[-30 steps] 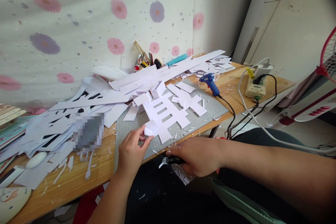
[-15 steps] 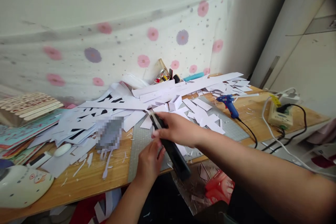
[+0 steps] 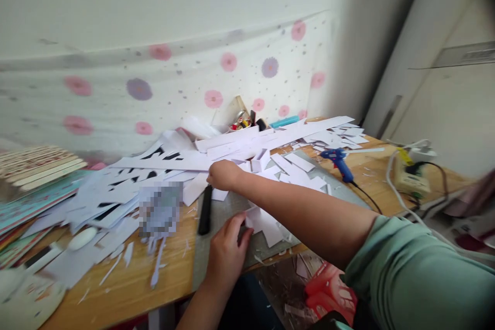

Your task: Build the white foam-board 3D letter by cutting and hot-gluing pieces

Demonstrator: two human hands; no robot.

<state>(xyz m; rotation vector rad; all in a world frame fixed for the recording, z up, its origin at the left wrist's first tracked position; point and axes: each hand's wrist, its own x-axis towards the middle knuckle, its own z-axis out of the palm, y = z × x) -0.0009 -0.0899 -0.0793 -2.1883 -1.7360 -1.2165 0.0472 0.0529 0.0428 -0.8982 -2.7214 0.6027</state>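
A black-handled tool (image 3: 205,210), probably a utility knife, lies on the grey cutting mat (image 3: 222,216); its upper end runs under my right hand. My right hand (image 3: 224,174) is closed over that end, right beside the tip of a long white paper strip (image 3: 166,163). Its fingertips are hidden, so whether they grip the tool or the strip does not show. Closer to me, my left hand (image 3: 229,247) hovers low over the mat with thumb and forefinger curved apart. White cut paper pieces (image 3: 270,228) lie just beyond its fingertips, and a small folded paper piece (image 3: 260,160) stands farther back.
A blue glue gun (image 3: 338,162) rests on the right, its cord leading toward a power strip (image 3: 412,178). Paper sheets and offcuts (image 3: 116,185) cover the left side. Wooden sticks (image 3: 42,167) are stacked at far left. A red stool (image 3: 330,291) stands below the table edge.
My right hand has moved forward and left, and the black tool has gone from its grasp above the mat to lying on it. My left hand has come away from the right and opened.
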